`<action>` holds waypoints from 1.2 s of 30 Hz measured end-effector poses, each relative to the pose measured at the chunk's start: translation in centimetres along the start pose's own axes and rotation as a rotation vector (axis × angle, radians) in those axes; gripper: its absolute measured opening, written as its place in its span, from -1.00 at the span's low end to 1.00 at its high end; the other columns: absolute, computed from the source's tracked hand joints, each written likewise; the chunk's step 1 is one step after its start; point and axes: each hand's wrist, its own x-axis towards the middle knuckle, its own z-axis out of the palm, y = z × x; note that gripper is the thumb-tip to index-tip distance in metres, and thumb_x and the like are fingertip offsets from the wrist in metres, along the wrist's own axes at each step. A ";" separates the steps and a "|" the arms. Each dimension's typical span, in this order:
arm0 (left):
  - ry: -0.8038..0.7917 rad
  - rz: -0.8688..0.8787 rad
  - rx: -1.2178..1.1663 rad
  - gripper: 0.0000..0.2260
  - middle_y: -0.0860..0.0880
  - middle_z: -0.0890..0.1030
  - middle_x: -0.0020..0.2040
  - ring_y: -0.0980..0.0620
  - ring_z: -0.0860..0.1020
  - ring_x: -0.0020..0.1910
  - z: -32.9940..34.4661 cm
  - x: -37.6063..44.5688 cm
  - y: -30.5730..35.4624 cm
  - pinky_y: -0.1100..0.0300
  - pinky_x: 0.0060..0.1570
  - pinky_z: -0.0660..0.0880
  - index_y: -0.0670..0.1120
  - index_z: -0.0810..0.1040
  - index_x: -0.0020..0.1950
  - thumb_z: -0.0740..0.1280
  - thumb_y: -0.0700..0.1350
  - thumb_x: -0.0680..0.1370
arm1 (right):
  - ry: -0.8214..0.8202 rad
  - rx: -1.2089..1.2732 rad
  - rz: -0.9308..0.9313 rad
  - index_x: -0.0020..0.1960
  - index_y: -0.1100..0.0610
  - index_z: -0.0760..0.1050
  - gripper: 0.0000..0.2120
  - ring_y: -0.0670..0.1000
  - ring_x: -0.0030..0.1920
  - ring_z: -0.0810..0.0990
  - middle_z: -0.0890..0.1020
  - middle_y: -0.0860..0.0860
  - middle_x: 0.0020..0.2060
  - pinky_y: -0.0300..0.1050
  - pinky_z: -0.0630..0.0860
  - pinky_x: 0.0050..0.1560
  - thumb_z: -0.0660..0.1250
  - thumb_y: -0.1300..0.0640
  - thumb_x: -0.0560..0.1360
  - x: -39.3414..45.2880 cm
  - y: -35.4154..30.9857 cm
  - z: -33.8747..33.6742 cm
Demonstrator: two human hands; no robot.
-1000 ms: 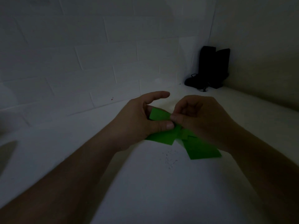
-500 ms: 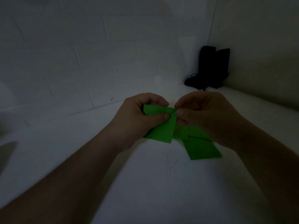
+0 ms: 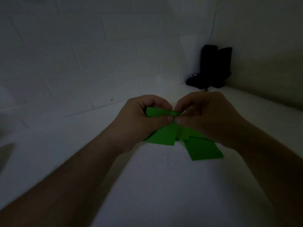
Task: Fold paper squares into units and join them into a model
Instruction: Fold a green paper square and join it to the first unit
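Two bare forearms reach in from the near edge over a pale, smooth worktop (image 3: 147, 194), dim in low light. A scatter of tiny dark specks (image 3: 169, 159) lies on it just short of the paper. Flat green paper pieces (image 3: 205, 149) with straight edges and square corners lie overlapped on the worktop, partly hidden under the right hand (image 3: 208, 117). The left hand (image 3: 141, 120) and the right hand meet thumb tip to thumb tip, each pinching a green folded paper unit (image 3: 161, 128) held just above the flat pieces. Beyond stands a white tiled wall (image 3: 82, 63); in the far corner are dark upright blocks (image 3: 213, 66), their kind unclear.
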 end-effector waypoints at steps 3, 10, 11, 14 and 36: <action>0.009 -0.010 -0.014 -0.85 -0.12 0.70 -0.15 -0.07 0.67 -0.19 0.0 0.0 -0.1 0.11 -0.20 0.63 -0.11 0.68 -0.07 0.51 -0.33 0.45 | 0.044 -0.015 -0.006 -0.15 0.01 0.66 -0.80 -0.15 -0.27 0.70 0.72 -0.12 -0.30 -0.35 0.58 -0.21 0.57 0.28 0.39 0.0 -0.1 -0.1; 0.016 -0.008 -0.020 -0.84 -0.13 0.71 -0.13 -0.08 0.68 -0.16 0.1 0.0 -0.1 0.05 -0.12 0.65 -0.09 0.70 -0.08 0.52 -0.33 0.44 | 0.050 0.120 0.094 -0.20 0.08 0.68 -0.84 -0.03 -0.23 0.72 0.73 0.01 -0.28 -0.19 0.66 -0.10 0.54 0.31 0.40 0.3 0.4 0.0; 0.017 -0.011 -0.017 -0.83 -0.12 0.71 -0.14 -0.08 0.68 -0.16 0.1 0.1 -0.1 0.05 -0.13 0.66 -0.09 0.70 -0.09 0.51 -0.34 0.44 | 0.049 0.122 0.109 -0.21 0.07 0.68 -0.85 -0.05 -0.24 0.72 0.73 0.01 -0.29 -0.23 0.65 -0.13 0.54 0.31 0.40 0.3 0.4 -0.1; 0.013 -0.029 -0.016 -0.85 -0.14 0.72 -0.12 -0.12 0.70 -0.12 0.0 0.0 -0.1 0.00 -0.09 0.68 -0.08 0.71 -0.09 0.53 -0.28 0.41 | 0.042 0.099 0.143 -0.20 0.09 0.68 -0.88 -0.03 -0.25 0.72 0.73 0.01 -0.30 -0.21 0.65 -0.12 0.54 0.28 0.41 0.4 0.5 0.0; 0.094 -0.195 -0.197 -0.77 -0.15 0.72 -0.15 -0.08 0.70 -0.18 0.8 0.2 0.0 0.12 -0.18 0.66 -0.15 0.66 -0.05 0.43 -0.46 0.47 | 0.079 0.522 0.280 0.10 0.15 0.56 -0.72 0.19 -0.10 0.73 0.72 0.21 -0.18 0.18 0.67 0.04 0.45 0.39 0.46 0.6 0.7 0.4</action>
